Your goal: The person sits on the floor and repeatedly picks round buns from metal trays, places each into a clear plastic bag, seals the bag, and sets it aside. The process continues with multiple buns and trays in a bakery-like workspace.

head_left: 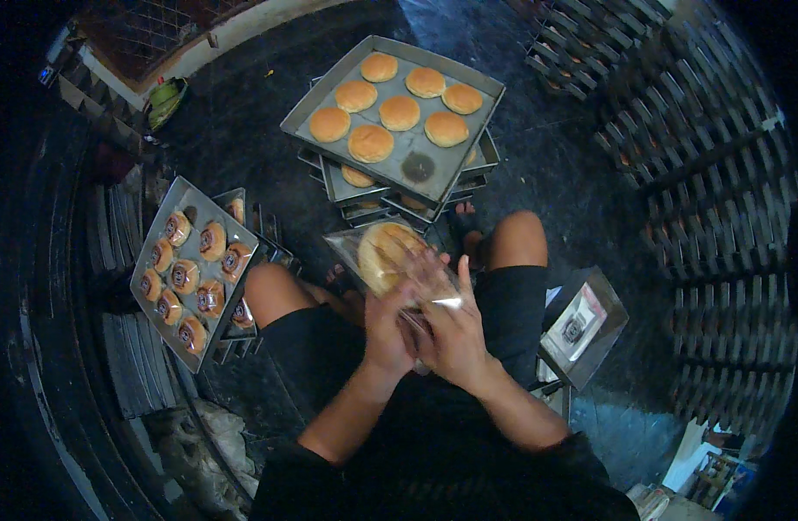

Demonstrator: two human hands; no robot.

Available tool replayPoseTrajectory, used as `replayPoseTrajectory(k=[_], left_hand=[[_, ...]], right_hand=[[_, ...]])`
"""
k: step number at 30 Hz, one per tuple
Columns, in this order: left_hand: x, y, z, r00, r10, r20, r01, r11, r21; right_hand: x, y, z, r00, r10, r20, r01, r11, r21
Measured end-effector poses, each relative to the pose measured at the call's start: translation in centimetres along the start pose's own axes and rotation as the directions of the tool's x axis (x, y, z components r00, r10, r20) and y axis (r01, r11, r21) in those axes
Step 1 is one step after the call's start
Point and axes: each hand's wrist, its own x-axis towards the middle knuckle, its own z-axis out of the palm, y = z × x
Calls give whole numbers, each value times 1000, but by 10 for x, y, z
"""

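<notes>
A round golden bun sits inside a clear plastic bag, held up between my knees. My left hand is closed on the bag's near part, just below the bun. Across the bun's right side and the bag lies my right hand, its fingers stretched forward and slightly blurred. The two hands meet at the crumpled near end of the bag. Ahead of them, a metal tray of unwrapped buns rests askew on a stack of trays.
At left, another tray on a stack holds several bagged buns with dark round labels. By my right knee stands a metal box containing printed clear bags. Many stacked metal pans line the right side. A green bag lies far left.
</notes>
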Motion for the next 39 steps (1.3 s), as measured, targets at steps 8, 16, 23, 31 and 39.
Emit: replayPoseTrajectory(k=[8, 16, 23, 31, 39], left_hand=[[31, -5, -17, 963, -218, -158, 148, 920, -363], [16, -17, 9, 926, -352, 135, 373, 805, -461], [6, -92, -34, 735, -673, 84, 668, 739, 88], [37, -81, 40, 856, 317, 409, -508, 365, 780], [28, -97, 24, 952, 282, 122, -280, 633, 722]], right_hand=[[-18, 20, 1, 999, -44, 29, 43, 999, 29], [-58, 61, -81, 963, 231, -136, -218, 970, 106], [-84, 64, -94, 812, 421, -404, -313, 899, 307], [-75, 74, -100, 625, 656, -423, -417, 739, 529], [-77, 65, -123, 550, 729, -407, -530, 682, 505]])
